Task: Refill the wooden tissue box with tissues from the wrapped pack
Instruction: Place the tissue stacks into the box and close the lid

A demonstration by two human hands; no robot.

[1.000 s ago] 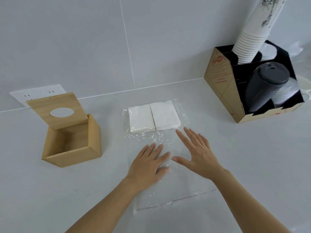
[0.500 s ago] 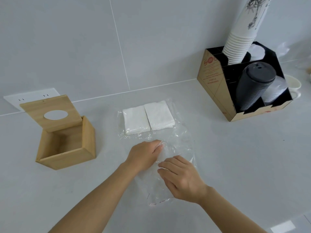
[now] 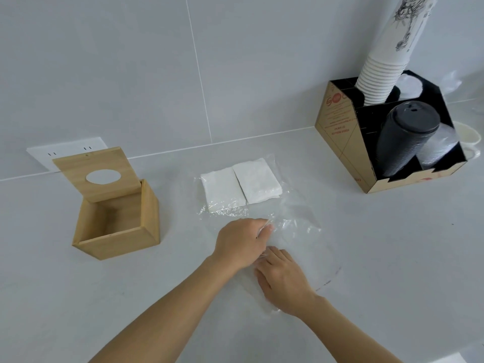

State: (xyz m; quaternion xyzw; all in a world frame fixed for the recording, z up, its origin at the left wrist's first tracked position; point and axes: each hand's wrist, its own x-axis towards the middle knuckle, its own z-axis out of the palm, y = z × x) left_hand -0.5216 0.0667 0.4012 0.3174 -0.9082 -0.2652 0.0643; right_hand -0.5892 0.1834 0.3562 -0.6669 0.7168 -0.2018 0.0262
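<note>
Paper cup stack (image 3: 385, 64) runs off the top edge; box lid (image 3: 78, 169) masks part of a wall socket (image 3: 68, 153); fingertips of the right hand (image 3: 284, 280) curl out of sight in the clear wrapper (image 3: 296, 231).

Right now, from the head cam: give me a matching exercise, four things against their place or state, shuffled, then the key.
Things:
1. wooden box
2. tissues
3. black lids
4. paper cups

Place or state:
A. tall stack at the back of the cardboard holder
B. lid up, nothing seen inside
C. lying in the clear wrap, right of the box
D. leaning in the holder's front slot

Pairs: 1-B, 2-C, 3-D, 4-A.
</note>
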